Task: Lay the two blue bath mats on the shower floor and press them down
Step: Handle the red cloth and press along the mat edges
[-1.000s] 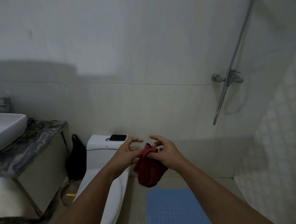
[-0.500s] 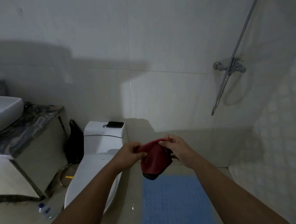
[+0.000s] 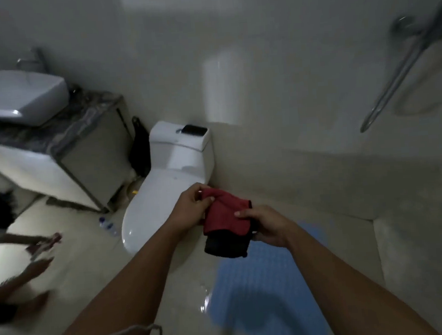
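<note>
Both hands, left and right, pinch a soft red cloth, seemingly dark-lined, above a textured blue bath mat

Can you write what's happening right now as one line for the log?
hands: left hand and right hand both hold red cloth | blue mat: flat on floor, untouched | toilet: left of mat
</note>
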